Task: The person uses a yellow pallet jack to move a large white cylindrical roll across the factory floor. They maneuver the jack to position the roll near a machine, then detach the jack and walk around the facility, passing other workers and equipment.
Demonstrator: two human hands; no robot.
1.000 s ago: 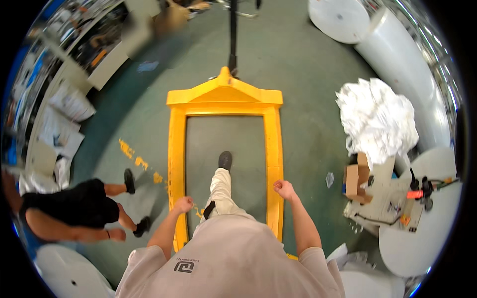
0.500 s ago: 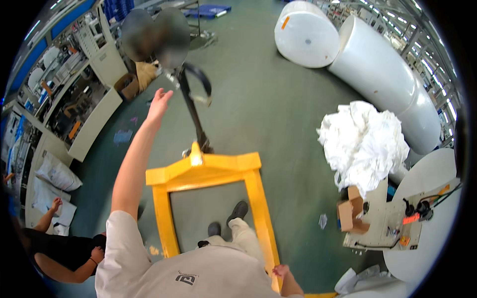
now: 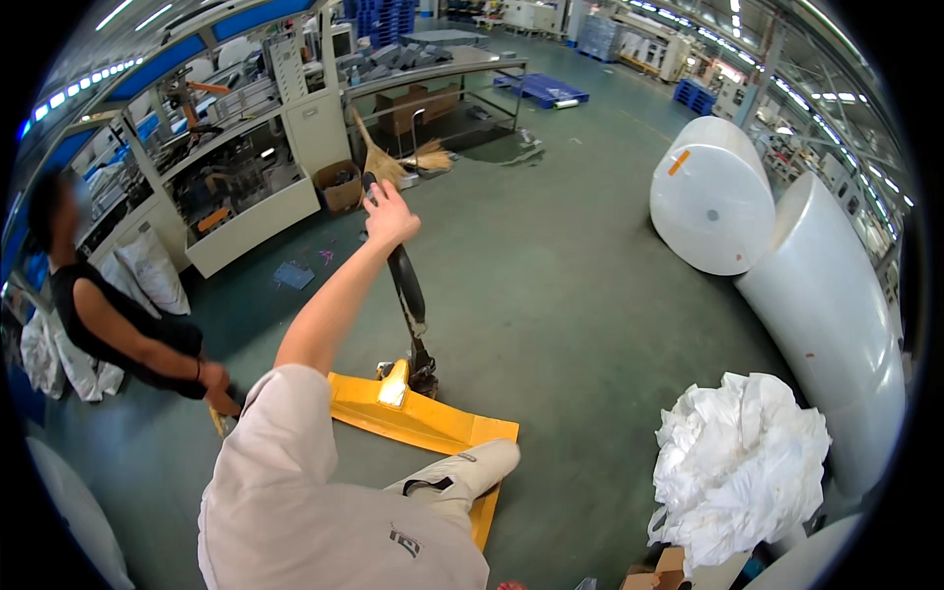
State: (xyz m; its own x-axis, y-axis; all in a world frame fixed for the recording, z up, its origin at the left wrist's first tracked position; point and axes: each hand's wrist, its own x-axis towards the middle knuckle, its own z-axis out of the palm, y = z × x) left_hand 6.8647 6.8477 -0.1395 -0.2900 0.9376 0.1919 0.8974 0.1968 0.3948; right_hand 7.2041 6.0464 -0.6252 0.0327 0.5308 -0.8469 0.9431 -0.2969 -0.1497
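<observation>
A yellow pallet jack stands on the floor in front of me, its dark upright handle rising toward my left arm. At the top of that handle, my left hand is closed around the black grip; the hand covers part of it. My bent leg in light trousers is over the jack's yellow frame and hides much of it. Of my right hand, only a sliver shows at the lower edge, with the fingers cut off.
A person in black stands at left by white sacks and machinery. A broom and a cardboard box are beside a metal table. At right lie large white rolls and a heap of white sheeting.
My left hand, reaching with nothing in it before, has closed on the handle. My view has swung upward and left. My right hand has slipped almost out of view, and my leg is bent.
</observation>
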